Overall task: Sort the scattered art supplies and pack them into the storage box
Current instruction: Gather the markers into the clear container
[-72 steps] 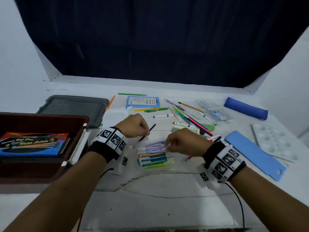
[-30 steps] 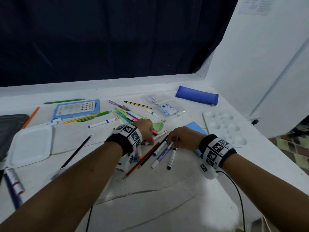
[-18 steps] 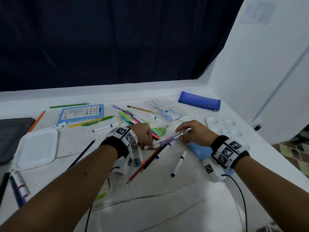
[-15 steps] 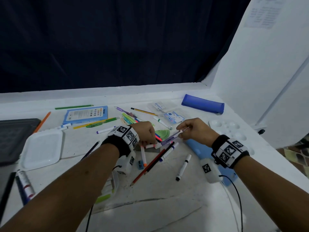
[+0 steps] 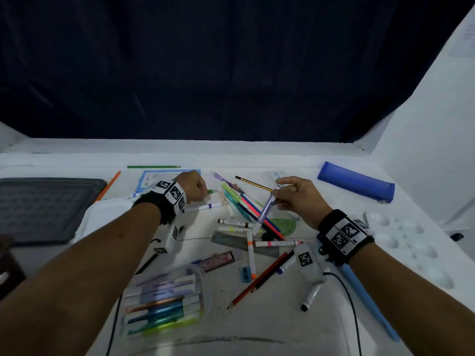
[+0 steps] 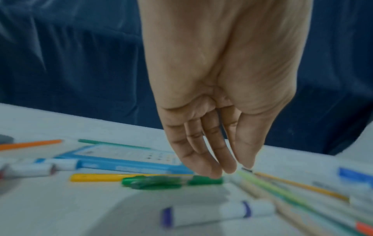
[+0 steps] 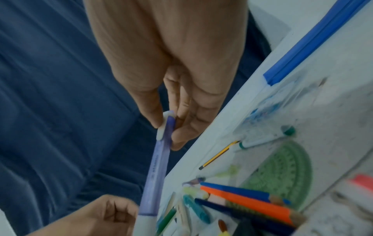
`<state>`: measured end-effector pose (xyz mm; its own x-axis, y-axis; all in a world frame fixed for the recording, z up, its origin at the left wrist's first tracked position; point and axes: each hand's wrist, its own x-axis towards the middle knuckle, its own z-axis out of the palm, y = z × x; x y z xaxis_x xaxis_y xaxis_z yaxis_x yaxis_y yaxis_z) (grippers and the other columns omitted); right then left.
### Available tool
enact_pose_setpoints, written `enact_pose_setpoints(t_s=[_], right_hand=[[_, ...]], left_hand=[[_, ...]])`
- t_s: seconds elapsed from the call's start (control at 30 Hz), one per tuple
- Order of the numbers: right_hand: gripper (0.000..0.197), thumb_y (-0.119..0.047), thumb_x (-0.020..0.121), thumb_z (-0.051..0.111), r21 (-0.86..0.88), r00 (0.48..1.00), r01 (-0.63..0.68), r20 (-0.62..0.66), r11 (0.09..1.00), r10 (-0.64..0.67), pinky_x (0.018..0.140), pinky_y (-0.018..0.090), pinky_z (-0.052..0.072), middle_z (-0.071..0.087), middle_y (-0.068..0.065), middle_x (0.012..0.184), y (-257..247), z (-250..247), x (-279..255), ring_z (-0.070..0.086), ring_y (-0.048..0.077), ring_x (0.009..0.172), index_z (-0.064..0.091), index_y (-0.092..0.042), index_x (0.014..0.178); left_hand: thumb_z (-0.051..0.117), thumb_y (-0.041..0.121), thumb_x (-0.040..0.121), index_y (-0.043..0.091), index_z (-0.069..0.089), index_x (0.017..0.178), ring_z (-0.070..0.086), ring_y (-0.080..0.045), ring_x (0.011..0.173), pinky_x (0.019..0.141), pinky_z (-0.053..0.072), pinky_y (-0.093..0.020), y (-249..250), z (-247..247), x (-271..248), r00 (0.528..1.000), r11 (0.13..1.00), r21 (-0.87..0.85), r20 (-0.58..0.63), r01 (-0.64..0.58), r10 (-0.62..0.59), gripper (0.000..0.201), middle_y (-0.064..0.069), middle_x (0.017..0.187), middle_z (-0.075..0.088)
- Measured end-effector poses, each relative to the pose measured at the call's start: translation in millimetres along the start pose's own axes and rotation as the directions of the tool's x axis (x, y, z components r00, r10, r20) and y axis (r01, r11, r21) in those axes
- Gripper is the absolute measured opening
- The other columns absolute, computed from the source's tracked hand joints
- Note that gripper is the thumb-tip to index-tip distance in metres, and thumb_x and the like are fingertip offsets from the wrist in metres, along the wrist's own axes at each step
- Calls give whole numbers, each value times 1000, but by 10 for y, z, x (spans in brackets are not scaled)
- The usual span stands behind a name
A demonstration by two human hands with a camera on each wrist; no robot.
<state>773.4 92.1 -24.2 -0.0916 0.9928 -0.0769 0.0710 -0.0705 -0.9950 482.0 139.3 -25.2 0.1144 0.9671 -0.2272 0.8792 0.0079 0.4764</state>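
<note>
My right hand [image 5: 277,194] hangs above the pile of pens and pinches a purple marker [image 5: 267,209] near its white top end; the marker [image 7: 155,172] slants down toward the table. Thumb and fingers of the right hand [image 7: 169,127] close round that end. My left hand [image 5: 204,192] has reached to the far side of the pile. Its straight fingers [image 6: 214,172] point down and touch the end of a green pen [image 6: 171,182]. A clear pouch [image 5: 164,304] full of markers lies near me, blurred.
Loose markers, pencils and a green protractor [image 5: 285,224] lie between my hands. A grey lid [image 5: 43,206] and white tray [image 5: 102,214] sit left, a blue pencil case [image 5: 356,185] and white palette [image 5: 411,242] right. A dark box corner [image 5: 7,263] shows at far left.
My right hand has lifted the purple marker clear of the pile. My left hand has left the pile's middle and gone farther out to the green pen. The head view swung left.
</note>
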Motion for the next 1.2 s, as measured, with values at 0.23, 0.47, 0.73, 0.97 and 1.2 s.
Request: enact_pose_setpoints(t_s=[0.23,0.47,0.73,0.97,1.2], right_hand=[[14,-3,88,66,-171,998,-58,18,983,62,57,27,52,65,14,78,186,220,176,59,20,64,70,-2,101],[15,0,89,55,-203,988,-142,-82,969,128,59,29,50,64,16,81,273,-4,269,58,25,69,68,7,92],[11,-1,91,55,-131,966,-223,-159,966,201,65,34,50,60,18,81,418,-281,216,59,24,68,65,4,90],[14,5,83,62,-102,968,-197,-181,975,176,64,32,50,55,21,76,394,-282,123,52,26,68,63,19,82],[9,-1,88,66,70,987,-106,-110,992,113,64,28,57,65,15,76,148,28,-168,64,25,69,69,5,83]], left_hand=[[81,11,75,6,73,96,60,-13,76,62,47,-21,-198,128,-34,994,988,155,104,27,-44,23,1,84,66],[79,19,77,21,76,82,62,-9,73,57,43,-17,-172,46,-3,964,993,109,267,-35,5,6,11,74,69],[68,1,83,17,70,114,62,-22,103,82,47,-27,304,361,195,969,938,253,135,-237,208,35,-5,114,66],[79,26,79,14,69,106,55,-23,105,85,45,-29,344,290,214,972,896,377,74,-235,224,31,-4,111,61],[80,24,78,14,71,94,59,-16,78,67,43,-25,242,-78,-274,972,964,153,-52,-219,229,21,1,82,64]])
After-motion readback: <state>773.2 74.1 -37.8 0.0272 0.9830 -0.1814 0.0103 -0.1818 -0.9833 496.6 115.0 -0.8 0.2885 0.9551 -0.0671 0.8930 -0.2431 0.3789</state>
